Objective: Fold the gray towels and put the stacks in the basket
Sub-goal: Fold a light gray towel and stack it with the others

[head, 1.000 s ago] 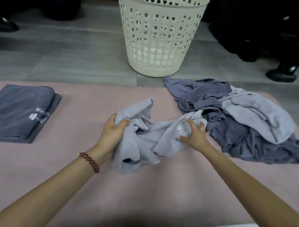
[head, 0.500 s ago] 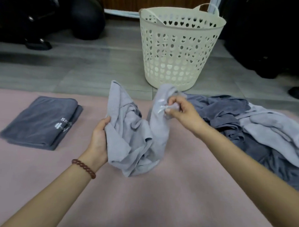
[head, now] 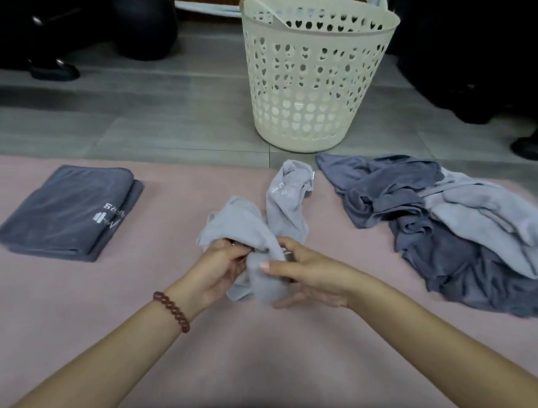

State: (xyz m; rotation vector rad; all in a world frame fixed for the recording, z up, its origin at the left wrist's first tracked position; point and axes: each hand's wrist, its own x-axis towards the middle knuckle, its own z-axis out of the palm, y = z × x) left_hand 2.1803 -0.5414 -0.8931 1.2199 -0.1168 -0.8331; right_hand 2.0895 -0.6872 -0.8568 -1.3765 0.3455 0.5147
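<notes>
- Light gray towel [head: 279, 222]: bunched up in both hands, low over the pink mat [head: 255, 357] in front of the person. Whether it touches the mat is unclear. One end flops up toward the basket [head: 313, 82].
- Grip: left hand [head: 220, 263] has its fingers curled, pinching a fold. The right hand [head: 307, 276] pinches the cloth just beside it with thumb and fingers.
- Handling, my guess: light, soft and limp, holds no shape, not slippery, not fragile. Best taken at two corners of one edge and shaken flat before folding.
- Count:
  - one towel in hand
  - one folded dark gray stack [head: 73, 210] at left, layers unclear
  - one unfolded pile [head: 445, 224] at right, at least one dark and one light towel, exact number can't tell
  - one basket
</notes>
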